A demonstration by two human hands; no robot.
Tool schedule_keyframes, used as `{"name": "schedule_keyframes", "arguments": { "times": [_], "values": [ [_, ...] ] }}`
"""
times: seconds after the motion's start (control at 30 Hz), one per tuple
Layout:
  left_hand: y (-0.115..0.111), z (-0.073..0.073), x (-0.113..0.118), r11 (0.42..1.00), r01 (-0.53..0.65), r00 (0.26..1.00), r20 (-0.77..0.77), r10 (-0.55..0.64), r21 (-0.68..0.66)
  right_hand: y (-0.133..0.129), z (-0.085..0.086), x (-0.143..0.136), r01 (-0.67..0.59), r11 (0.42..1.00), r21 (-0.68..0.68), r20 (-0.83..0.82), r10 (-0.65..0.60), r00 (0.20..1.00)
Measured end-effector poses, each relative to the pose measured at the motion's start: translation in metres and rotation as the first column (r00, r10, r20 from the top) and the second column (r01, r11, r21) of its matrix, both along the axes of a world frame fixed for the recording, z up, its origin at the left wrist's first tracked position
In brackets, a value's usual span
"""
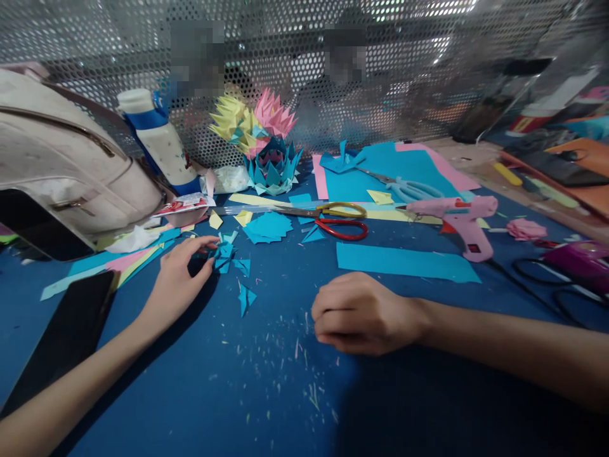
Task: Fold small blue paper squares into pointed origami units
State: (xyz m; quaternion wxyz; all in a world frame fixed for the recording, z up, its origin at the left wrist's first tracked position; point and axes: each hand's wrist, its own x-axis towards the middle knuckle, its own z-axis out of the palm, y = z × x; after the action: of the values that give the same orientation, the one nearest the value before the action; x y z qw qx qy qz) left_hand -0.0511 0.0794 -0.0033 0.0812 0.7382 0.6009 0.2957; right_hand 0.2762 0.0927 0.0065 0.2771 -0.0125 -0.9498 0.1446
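Your left hand is resting with thumb and forefinger apart, at the folded blue paper pieces, eleven o'clock; your right hand is curling into a fist, possible contents hidden. Those pieces are seemingly awaiting joining; the blue paper strip, one o'clock, is lying flat. Beyond, at twelve, the paper flower arrangement is standing, apparently assembled. The perforated metal panel is bounding the far side, leaving most room between your hands.

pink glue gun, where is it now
In the head view, the pink glue gun is right of centre, by the far edge of the flat blue paper strip, left of crumpled pink paper.
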Motion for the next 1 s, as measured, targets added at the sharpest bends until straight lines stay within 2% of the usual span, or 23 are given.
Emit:
{"name": "schedule_keyframes", "arguments": {
  "times": [0.23,0.37,0.5,0.7,1.0],
  "values": [
    [0.012,0.019,-0.022,0.999,0.006,0.995,-0.099,-0.002,0.037,0.000,0.000,-0.001,-0.006,1.000,0.020,0.004,0.006,1.000],
    [0.018,0.029,-0.037,0.997,0.077,0.984,-0.157,-0.079,-0.013,0.000,0.000,-0.001,-0.002,1.000,0.023,0.018,0.002,1.000],
    [0.019,0.030,-0.042,0.983,0.164,0.958,-0.224,-0.179,-0.084,0.000,0.000,-0.001,-0.001,1.000,0.023,0.011,0.000,1.000],
    [0.016,0.027,-0.036,0.968,0.250,0.926,-0.290,-0.241,-0.005,0.000,0.000,-0.001,-0.001,1.000,0.024,0.022,0.000,1.000],
    [0.012,0.025,-0.031,0.941,0.339,0.894,-0.315,-0.318,0.013,-0.001,-0.002,-0.001,0.014,1.000,0.025,0.046,-0.015,0.999]
  ]
}}
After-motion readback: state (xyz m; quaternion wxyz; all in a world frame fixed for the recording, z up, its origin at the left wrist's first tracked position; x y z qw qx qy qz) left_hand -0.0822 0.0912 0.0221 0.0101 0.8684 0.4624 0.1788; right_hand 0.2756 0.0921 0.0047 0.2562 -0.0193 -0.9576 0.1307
